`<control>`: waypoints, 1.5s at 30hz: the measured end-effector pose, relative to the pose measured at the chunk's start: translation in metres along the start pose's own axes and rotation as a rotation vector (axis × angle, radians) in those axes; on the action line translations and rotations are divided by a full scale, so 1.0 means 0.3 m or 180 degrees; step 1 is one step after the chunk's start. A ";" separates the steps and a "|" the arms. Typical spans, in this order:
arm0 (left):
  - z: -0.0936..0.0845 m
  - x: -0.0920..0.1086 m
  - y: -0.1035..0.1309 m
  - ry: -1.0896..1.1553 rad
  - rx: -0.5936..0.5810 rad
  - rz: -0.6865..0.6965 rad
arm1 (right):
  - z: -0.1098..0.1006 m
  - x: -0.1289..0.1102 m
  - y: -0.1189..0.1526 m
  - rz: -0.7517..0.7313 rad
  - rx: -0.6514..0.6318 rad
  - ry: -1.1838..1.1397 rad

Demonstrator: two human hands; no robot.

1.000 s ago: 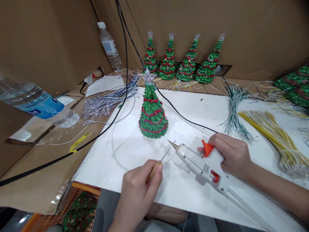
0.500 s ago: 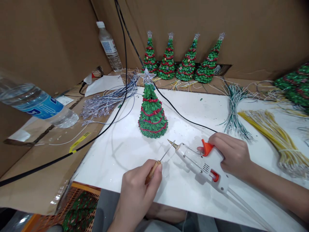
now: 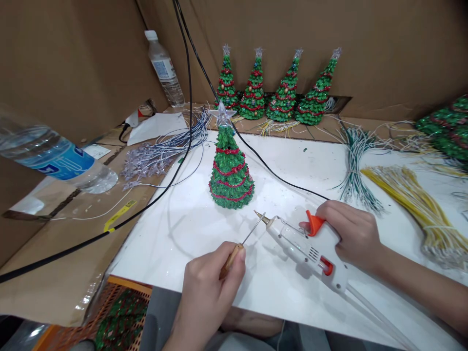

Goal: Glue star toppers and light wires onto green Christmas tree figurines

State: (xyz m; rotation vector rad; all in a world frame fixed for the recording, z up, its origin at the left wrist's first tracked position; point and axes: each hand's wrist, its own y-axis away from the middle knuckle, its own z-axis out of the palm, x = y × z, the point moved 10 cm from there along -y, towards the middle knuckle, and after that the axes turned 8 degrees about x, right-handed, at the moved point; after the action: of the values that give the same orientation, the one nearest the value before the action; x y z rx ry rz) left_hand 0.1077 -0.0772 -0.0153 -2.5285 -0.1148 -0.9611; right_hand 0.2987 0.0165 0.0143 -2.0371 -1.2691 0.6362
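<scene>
My left hand (image 3: pixel 214 282) is closed around the wooden handle of a thin metal awl (image 3: pixel 252 229), which slants up and to the right. In my right hand (image 3: pixel 353 234) is a white hot glue gun (image 3: pixel 307 248) with an orange trigger, its brass nozzle pointing left. The awl's tip meets or crosses the nozzle; whether they touch I cannot tell. Just beyond them a small green Christmas tree (image 3: pixel 231 180) with red garlands stands upright on the white board (image 3: pixel 171 243). A clear star (image 3: pixel 224 116) tops it.
Several finished trees (image 3: pixel 252 92) line the back. Star lights on wires (image 3: pixel 153 158) lie left; green-white (image 3: pixel 354 170) and yellow wire bundles (image 3: pixel 413 204) lie right. Water bottles (image 3: pixel 62 156) stand left. A black cable (image 3: pixel 146 207) crosses the board. An orange crate (image 3: pixel 76 321) holding trees sits below left.
Both hands, the awl and the glue gun stay almost where they were. The view has shifted very slightly.
</scene>
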 end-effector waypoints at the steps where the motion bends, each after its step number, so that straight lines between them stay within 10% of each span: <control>1: 0.000 0.000 0.000 -0.0002 -0.0001 0.0006 | 0.001 -0.001 -0.001 -0.0008 -0.0013 -0.0005; 45: 0.002 -0.003 0.002 0.0029 -0.0030 -0.0048 | -0.002 0.005 -0.009 0.0070 -0.0014 -0.0083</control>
State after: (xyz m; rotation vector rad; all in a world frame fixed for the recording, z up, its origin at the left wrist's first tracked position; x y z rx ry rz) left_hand 0.1075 -0.0773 -0.0164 -2.5350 -0.1272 -0.9811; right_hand 0.2982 0.0184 0.0166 -2.0552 -1.2655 0.6729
